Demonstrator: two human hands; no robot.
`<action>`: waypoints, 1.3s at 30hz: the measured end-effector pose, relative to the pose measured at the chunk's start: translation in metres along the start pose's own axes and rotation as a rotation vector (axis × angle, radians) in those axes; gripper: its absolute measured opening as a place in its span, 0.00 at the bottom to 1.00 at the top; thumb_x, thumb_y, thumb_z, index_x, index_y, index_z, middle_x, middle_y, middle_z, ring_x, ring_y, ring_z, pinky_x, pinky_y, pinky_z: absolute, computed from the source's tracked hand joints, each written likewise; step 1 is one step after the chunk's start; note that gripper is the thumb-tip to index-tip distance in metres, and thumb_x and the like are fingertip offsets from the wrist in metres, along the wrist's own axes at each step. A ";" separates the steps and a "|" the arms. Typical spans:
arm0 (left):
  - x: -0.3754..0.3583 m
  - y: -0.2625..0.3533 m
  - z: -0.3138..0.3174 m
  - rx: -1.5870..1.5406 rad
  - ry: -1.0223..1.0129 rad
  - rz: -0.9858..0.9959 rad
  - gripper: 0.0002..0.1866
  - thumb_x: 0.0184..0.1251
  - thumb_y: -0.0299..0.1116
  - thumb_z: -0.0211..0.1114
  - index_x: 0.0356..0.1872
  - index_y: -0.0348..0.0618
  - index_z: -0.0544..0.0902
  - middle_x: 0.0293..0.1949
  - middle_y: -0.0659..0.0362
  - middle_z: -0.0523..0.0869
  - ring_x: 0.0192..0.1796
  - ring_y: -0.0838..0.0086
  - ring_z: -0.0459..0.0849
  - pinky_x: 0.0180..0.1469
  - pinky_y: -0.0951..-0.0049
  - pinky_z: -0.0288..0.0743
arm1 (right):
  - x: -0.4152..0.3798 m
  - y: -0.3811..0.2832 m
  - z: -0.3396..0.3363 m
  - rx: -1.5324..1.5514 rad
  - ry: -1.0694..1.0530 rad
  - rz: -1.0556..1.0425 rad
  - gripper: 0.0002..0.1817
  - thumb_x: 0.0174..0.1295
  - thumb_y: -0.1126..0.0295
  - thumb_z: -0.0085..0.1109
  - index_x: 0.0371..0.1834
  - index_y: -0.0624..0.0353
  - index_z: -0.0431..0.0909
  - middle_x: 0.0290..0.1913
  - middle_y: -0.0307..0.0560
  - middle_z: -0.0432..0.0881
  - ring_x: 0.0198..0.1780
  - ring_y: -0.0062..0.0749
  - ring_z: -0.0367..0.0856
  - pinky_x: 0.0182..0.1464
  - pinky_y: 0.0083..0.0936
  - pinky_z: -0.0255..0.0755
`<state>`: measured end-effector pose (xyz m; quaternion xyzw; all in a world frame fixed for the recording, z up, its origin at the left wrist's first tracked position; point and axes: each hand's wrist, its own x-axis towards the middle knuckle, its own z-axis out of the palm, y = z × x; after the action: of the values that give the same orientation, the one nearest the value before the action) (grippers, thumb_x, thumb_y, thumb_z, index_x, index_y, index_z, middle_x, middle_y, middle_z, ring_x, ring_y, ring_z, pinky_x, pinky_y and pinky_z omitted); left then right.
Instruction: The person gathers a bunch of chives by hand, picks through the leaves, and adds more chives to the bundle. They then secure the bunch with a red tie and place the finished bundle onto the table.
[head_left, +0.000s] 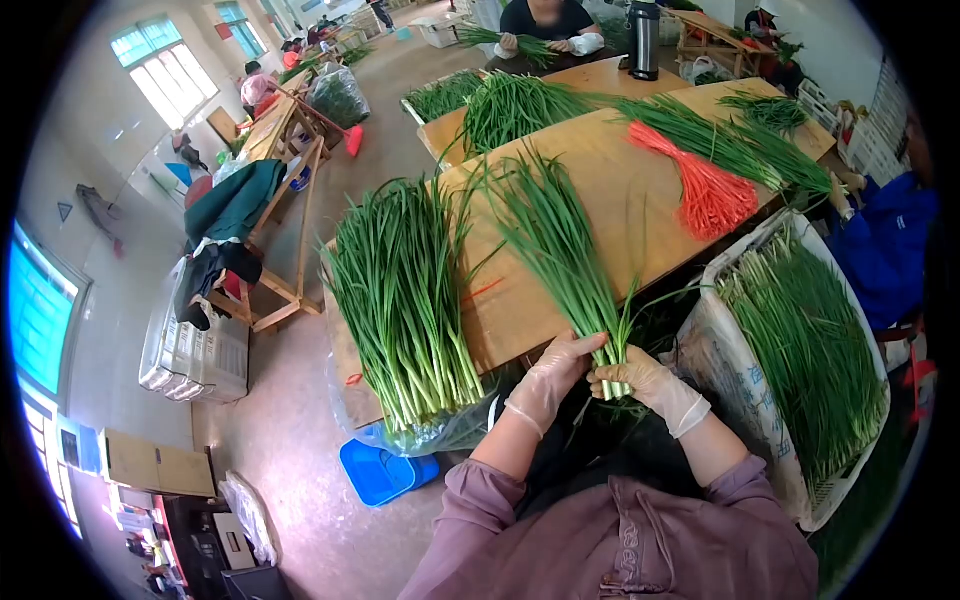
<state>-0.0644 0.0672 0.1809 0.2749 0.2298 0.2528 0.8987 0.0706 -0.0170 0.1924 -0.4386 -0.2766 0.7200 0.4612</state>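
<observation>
Fingers [586,344] of left hand [552,378] and right hand [652,386] closed round leaf bunch [556,238]; leaf pile [402,290] ten o'clock, red ties [708,192] one o'clock, both on desk [505,315].

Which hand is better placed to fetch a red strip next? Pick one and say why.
Right, I'd judge. The right hand is on the same side as the red strips, while the left hand also grips the bunch and could probably hold it alone.
</observation>
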 end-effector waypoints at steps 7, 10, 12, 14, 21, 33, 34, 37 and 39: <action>-0.007 -0.027 0.005 0.107 -0.183 -0.029 0.29 0.52 0.42 0.65 0.53 0.35 0.72 0.44 0.53 0.80 0.44 0.69 0.79 0.49 0.70 0.73 | 0.002 0.036 -0.022 0.296 -0.221 0.071 0.16 0.53 0.62 0.62 0.38 0.62 0.74 0.34 0.45 0.80 0.33 0.31 0.81 0.35 0.28 0.79; -0.003 -0.040 0.008 0.047 0.018 -0.091 0.16 0.50 0.24 0.63 0.42 0.34 0.74 0.37 0.53 0.81 0.40 0.68 0.80 0.46 0.68 0.75 | -0.009 0.044 -0.025 0.279 -0.231 0.050 0.20 0.53 0.54 0.60 0.35 0.62 0.76 0.30 0.44 0.80 0.32 0.32 0.81 0.33 0.27 0.78; -0.006 -0.044 0.014 0.105 0.150 -0.049 0.14 0.48 0.21 0.62 0.39 0.35 0.74 0.34 0.53 0.81 0.35 0.69 0.81 0.42 0.69 0.76 | -0.023 0.032 -0.030 -0.409 -0.140 0.094 0.25 0.58 0.45 0.51 0.35 0.60 0.76 0.27 0.45 0.80 0.28 0.31 0.80 0.31 0.24 0.74; 0.001 -0.055 0.016 0.117 0.258 -0.019 0.13 0.47 0.19 0.62 0.38 0.35 0.74 0.32 0.53 0.81 0.32 0.69 0.81 0.37 0.69 0.77 | -0.042 -0.015 -0.018 -1.103 -0.006 0.141 0.26 0.57 0.43 0.50 0.33 0.58 0.76 0.21 0.45 0.79 0.25 0.33 0.79 0.30 0.27 0.71; 0.014 -0.070 0.032 0.044 0.135 0.058 0.15 0.46 0.15 0.57 0.37 0.39 0.68 0.24 0.56 0.76 0.21 0.72 0.75 0.21 0.75 0.69 | -0.019 -0.082 0.049 -1.713 0.335 -0.830 0.12 0.48 0.62 0.60 0.34 0.54 0.77 0.27 0.44 0.76 0.30 0.38 0.78 0.32 0.31 0.72; -0.003 -0.055 0.014 -0.123 -0.026 -0.101 0.11 0.53 0.23 0.63 0.38 0.32 0.75 0.31 0.56 0.79 0.31 0.74 0.79 0.38 0.73 0.77 | -0.003 -0.145 0.025 -1.198 0.592 -0.965 0.12 0.53 0.63 0.57 0.23 0.62 0.76 0.25 0.48 0.76 0.29 0.38 0.75 0.32 0.30 0.67; -0.007 -0.052 0.013 -0.127 -0.032 -0.105 0.11 0.53 0.23 0.63 0.38 0.32 0.75 0.31 0.56 0.79 0.31 0.74 0.79 0.38 0.73 0.77 | -0.019 -0.155 0.018 -0.852 0.513 -0.824 0.10 0.53 0.65 0.59 0.24 0.61 0.76 0.21 0.39 0.74 0.23 0.24 0.72 0.26 0.20 0.64; -0.013 -0.050 0.006 -0.288 -0.111 -0.141 0.13 0.55 0.25 0.61 0.40 0.30 0.74 0.36 0.54 0.80 0.36 0.72 0.78 0.45 0.70 0.76 | -0.098 -0.160 0.021 -0.562 0.434 -0.847 0.05 0.54 0.70 0.54 0.27 0.61 0.75 0.18 0.32 0.69 0.17 0.12 0.61 0.17 0.13 0.49; -0.012 -0.051 0.004 -0.343 -0.109 -0.175 0.14 0.56 0.26 0.60 0.42 0.30 0.73 0.35 0.55 0.79 0.34 0.71 0.78 0.43 0.71 0.76 | -0.119 -0.134 -0.012 -0.524 0.423 -0.941 0.07 0.54 0.68 0.53 0.24 0.59 0.71 0.18 0.32 0.68 0.15 0.09 0.57 0.16 0.11 0.47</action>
<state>-0.0547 0.0221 0.1555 0.1101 0.1574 0.1940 0.9620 0.1605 -0.0683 0.3395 -0.5023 -0.5128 0.2416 0.6530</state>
